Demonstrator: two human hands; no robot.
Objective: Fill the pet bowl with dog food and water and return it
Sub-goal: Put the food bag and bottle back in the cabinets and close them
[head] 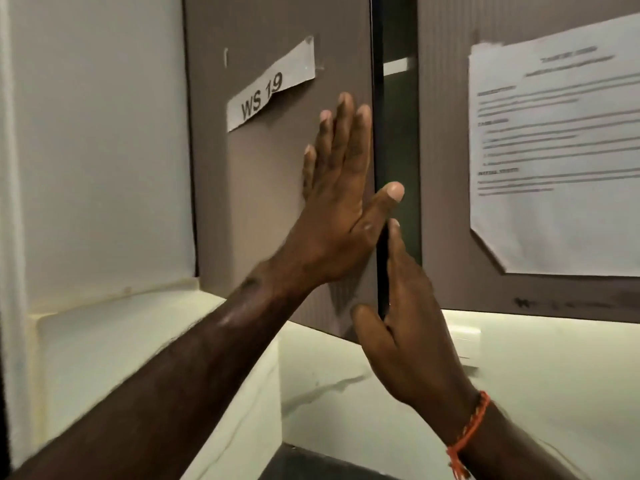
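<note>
A torn paper label (270,85) sat upper left on a matte brown cabinet door (270,202). The left hand (341,202) pressed flat, fingers spread; the right hand (405,323) gripped the door's edge. The pet bowl was out of view.

A kitchen fitted out as a numbered workstation: brown wall cabinets (277,202) hang above a pale marble-look backsplash (536,375), one door carrying a paper label (270,88) reading "WS 19", the next a taped printed sheet (557,157).
</note>
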